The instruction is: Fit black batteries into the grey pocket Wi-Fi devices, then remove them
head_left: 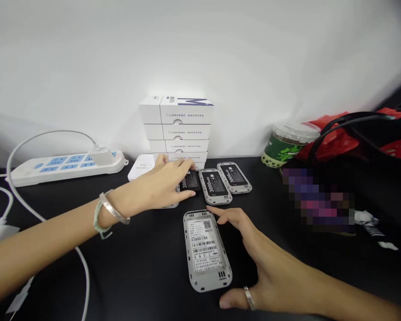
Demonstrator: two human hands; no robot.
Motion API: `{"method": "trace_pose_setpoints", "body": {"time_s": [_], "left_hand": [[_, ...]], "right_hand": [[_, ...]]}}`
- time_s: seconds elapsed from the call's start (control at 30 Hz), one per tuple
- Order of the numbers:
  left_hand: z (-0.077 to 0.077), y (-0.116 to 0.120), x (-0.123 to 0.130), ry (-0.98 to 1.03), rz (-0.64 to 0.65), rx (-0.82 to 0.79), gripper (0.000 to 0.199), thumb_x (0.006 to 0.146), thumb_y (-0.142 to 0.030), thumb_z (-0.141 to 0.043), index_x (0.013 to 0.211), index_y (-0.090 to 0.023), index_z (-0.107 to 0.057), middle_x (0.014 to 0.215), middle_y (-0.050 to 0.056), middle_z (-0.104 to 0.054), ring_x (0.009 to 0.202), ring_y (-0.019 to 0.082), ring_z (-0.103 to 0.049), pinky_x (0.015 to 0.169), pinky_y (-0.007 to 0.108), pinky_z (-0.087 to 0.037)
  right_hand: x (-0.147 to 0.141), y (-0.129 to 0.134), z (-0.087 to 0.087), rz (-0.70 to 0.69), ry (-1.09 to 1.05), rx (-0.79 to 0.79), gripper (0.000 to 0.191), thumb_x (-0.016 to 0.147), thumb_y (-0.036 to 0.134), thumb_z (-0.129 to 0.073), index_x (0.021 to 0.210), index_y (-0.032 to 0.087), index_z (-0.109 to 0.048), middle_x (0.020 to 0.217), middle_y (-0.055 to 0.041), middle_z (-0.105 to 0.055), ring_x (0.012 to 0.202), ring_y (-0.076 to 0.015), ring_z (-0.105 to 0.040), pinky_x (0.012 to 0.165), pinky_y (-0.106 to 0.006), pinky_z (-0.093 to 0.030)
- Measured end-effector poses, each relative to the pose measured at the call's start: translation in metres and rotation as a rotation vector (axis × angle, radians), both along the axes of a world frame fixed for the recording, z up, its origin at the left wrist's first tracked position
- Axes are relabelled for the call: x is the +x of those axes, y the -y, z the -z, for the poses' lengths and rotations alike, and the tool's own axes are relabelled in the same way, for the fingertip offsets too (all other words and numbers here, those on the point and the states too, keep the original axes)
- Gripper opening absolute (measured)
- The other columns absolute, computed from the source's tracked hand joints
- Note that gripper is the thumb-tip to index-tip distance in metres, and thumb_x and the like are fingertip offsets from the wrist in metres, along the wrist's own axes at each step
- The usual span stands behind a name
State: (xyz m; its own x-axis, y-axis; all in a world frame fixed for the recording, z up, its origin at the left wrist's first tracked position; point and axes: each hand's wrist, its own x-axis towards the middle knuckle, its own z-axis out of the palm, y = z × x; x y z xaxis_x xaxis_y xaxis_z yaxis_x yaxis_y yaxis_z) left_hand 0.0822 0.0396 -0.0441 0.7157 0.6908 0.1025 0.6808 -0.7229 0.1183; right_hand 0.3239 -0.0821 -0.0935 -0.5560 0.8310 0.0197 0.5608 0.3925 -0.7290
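Observation:
My left hand (167,183) reaches over the devices in front of the box stack, its thumb and fingers around a black battery (190,180) marked 3000mAh. Beneath that hand a grey device is mostly hidden. Two grey devices (215,187) (234,177) with black batteries lie just to the right. Nearer to me is a device (207,249) with its labelled battery bay showing and no battery in it. My right hand (260,258) is spread along its right side, fingertips by the top edge and thumb near the bottom corner.
White boxes (187,114) are stacked against the wall, with a white device (142,166) at their left. A power strip (70,167) and white cables lie at left. A green cup (284,145), red bag (330,129) and a pixelated item (314,200) are at right.

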Motion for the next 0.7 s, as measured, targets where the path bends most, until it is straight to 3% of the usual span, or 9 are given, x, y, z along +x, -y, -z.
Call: {"method": "trace_pose_setpoints", "body": {"time_s": [0.17,0.3,0.47,0.6,0.7], "left_hand": [[0.012,-0.014,0.006,-0.006,-0.033,-0.031,0.063,0.083,-0.043,-0.076,0.132,-0.016,-0.049,0.118,0.014,-0.068,0.104,0.038,-0.061,0.096,0.052,-0.04],[0.007,-0.009,0.008,0.048,-0.029,-0.021,0.068,0.074,-0.044,-0.082,0.126,-0.017,-0.047,0.123,0.013,-0.066,0.11,0.037,-0.06,0.104,0.054,-0.035],[0.0,0.033,0.005,0.155,-0.043,-0.012,0.062,0.077,-0.042,-0.079,0.124,-0.02,-0.045,0.114,0.009,-0.066,0.107,0.036,-0.061,0.101,0.053,-0.038],[0.007,0.067,0.001,0.204,0.0,-0.098,0.063,0.075,-0.033,-0.083,0.125,-0.024,-0.044,0.115,0.006,-0.066,0.105,0.033,-0.061,0.1,0.052,-0.041],[0.014,0.075,-0.001,0.219,0.015,-0.175,0.073,0.071,-0.039,-0.091,0.127,-0.025,-0.045,0.117,0.005,-0.067,0.108,0.033,-0.06,0.099,0.051,-0.044]], "right_hand": [[-0.002,0.0,0.0,0.013,0.018,0.004,0.091,0.07,0.045,-0.09,0.134,0.029,-0.028,0.147,-0.0132,-0.042,0.139,-0.0327,-0.046,0.114,-0.048,-0.045],[-0.002,0.0,0.002,0.004,0.02,0.031,0.091,0.072,0.046,-0.089,0.136,0.032,-0.025,0.146,-0.011,-0.041,0.139,-0.0306,-0.046,0.113,-0.046,-0.046],[-0.001,0.002,0.004,0.004,0.005,0.084,0.098,0.071,0.046,-0.09,0.138,0.034,-0.021,0.143,-0.0084,-0.042,0.136,-0.0286,-0.049,0.112,-0.043,-0.047],[-0.002,0.004,0.007,0.023,-0.032,0.117,0.1,0.07,0.044,-0.091,0.14,0.034,-0.02,0.141,-0.0084,-0.042,0.135,-0.0286,-0.05,0.111,-0.042,-0.048],[-0.003,0.006,0.009,0.03,-0.043,0.111,0.1,0.071,0.042,-0.091,0.14,0.034,-0.02,0.139,-0.0081,-0.042,0.134,-0.0284,-0.05,0.109,-0.042,-0.049]]}}
